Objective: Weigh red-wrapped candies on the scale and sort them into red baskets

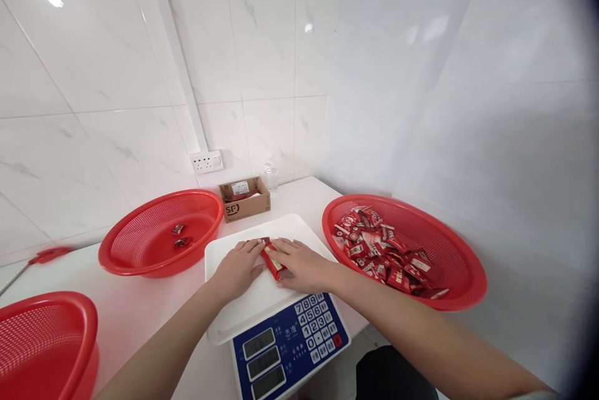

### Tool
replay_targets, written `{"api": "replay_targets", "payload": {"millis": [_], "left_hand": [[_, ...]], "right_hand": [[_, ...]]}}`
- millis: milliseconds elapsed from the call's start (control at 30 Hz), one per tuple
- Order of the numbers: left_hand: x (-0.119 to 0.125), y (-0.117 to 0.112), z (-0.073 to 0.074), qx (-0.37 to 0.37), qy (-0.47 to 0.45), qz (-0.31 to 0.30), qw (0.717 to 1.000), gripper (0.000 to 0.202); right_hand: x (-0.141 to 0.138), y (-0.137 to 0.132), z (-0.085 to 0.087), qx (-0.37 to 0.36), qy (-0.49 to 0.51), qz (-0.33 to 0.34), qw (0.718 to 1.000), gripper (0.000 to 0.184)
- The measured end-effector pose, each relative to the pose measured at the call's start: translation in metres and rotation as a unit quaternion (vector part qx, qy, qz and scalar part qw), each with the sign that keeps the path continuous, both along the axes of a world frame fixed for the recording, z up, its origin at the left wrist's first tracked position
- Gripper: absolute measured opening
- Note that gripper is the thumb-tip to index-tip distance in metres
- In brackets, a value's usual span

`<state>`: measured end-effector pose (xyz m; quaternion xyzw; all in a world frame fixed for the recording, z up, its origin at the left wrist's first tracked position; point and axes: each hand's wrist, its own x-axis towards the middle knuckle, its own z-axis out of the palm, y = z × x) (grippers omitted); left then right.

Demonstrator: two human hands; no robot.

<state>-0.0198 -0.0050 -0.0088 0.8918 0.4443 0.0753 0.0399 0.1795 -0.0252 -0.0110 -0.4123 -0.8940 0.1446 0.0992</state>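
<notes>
Both my hands rest on the white pan of a weighing scale (224,316) with a blue keypad front (290,344). Between them lies a small bunch of red wrapped packets (272,261). My left hand (238,270) lies flat to the left of the packets, fingertips against them. On their right side, my right hand (302,264) presses against them with fingers stretched out. A red basket (461,250) at the right holds several similar red packets (381,250). Another red basket (135,244) at the left holds two dark packets (180,235).
A third red basket (47,337) sits at the lower left corner. A small cardboard box (245,198) and a clear bottle (270,175) stand by the tiled wall, below a wall socket (206,162). A red-handled tool (47,255) lies at the far left.
</notes>
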Motion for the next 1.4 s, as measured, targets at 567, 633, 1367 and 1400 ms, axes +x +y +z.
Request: {"api": "replay_targets", "payload": {"millis": [567,633,1367,1400], "left_hand": [[-0.015,-0.003,0.009,-0.066,-0.061,0.016,0.996,0.042],[-0.016,-0.004,0.007,-0.073,-0.059,0.006,0.996,0.043],[-0.008,0.005,-0.007,-0.038,-0.124,0.031,0.991,0.048],[-0.006,0.002,-0.007,-0.041,-0.112,0.026,0.992,0.051]], "right_hand": [[0.015,0.025,0.039,-0.020,0.041,-0.171,0.984,0.047],[0.009,0.018,0.032,-0.041,0.013,-0.139,0.989,0.047],[-0.016,0.002,0.016,0.062,0.114,0.009,0.991,0.028],[-0.005,0.006,0.019,0.060,0.133,-0.019,0.989,0.028]]}}
